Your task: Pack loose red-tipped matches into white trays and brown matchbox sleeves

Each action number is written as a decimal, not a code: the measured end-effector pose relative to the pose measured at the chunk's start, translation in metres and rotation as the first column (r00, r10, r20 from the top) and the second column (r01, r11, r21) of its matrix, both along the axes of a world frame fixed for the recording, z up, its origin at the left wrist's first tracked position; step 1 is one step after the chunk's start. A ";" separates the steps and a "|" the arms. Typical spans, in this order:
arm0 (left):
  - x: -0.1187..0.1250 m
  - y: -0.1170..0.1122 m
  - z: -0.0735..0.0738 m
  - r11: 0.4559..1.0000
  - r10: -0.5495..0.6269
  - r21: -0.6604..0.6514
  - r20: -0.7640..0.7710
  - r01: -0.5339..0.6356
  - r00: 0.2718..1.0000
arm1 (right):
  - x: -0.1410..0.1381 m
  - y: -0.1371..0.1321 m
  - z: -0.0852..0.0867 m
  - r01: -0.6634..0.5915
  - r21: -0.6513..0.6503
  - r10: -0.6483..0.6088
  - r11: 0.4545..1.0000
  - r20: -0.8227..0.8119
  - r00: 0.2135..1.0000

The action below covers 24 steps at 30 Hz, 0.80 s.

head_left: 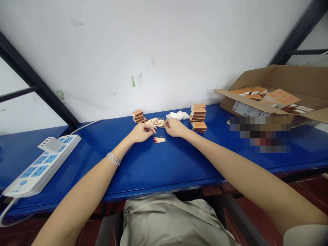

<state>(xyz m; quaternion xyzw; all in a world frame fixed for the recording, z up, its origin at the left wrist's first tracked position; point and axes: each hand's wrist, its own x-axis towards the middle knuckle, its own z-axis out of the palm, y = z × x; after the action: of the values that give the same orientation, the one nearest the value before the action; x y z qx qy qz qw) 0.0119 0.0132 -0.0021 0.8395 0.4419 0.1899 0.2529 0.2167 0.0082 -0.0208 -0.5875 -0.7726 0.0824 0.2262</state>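
Observation:
A heap of loose matches (pixel 155 122) lies on the blue table between my two hands. My left hand (pixel 141 133) rests at the heap's left front, fingers loosely curved and a little apart, with nothing visible in them. At the heap's right edge, my right hand (pixel 175 127) has its fingertips pinched together; whatever they hold is too small to make out. In front of the heap is a small row of matches (pixel 160 139), red heads to the left. A short stack of matchboxes (pixel 138 113) stands behind my left hand. White matchbox trays (pixel 176 115) lie behind my right hand.
Right of the trays are a taller matchbox stack (pixel 198 111) and a lower one (pixel 199 126) in front. An open cardboard box (pixel 256 108) with more matchboxes stands at the right. A white power strip (pixel 43 164) lies on the left. A white wall (pixel 159 41) rises behind the table.

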 end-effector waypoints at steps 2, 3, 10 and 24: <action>0.000 0.001 -0.001 0.993 0.095 0.074 -0.007 -0.094 0.995 | 0.004 0.001 0.002 0.017 -0.027 -0.018 0.999 -0.066 0.998; 0.000 0.001 -0.002 0.985 0.134 0.115 -0.010 -0.132 0.991 | 0.007 0.000 0.003 0.000 -0.054 -0.006 0.999 -0.108 0.994; -0.002 0.003 -0.006 0.960 0.183 0.219 -0.005 -0.177 0.983 | 0.010 -0.012 0.009 -0.355 -0.203 0.275 0.912 -0.337 0.900; -0.001 0.005 -0.007 0.977 0.073 0.208 -0.081 -0.055 0.994 | -0.010 0.002 -0.006 0.046 0.040 -0.043 0.998 -0.084 0.996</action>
<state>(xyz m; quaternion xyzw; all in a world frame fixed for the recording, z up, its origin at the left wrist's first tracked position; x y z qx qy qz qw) 0.0111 0.0178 -0.0092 0.8539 0.4576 0.2052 0.1389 0.2065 0.0098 -0.0268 -0.5958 -0.7508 0.0856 0.2720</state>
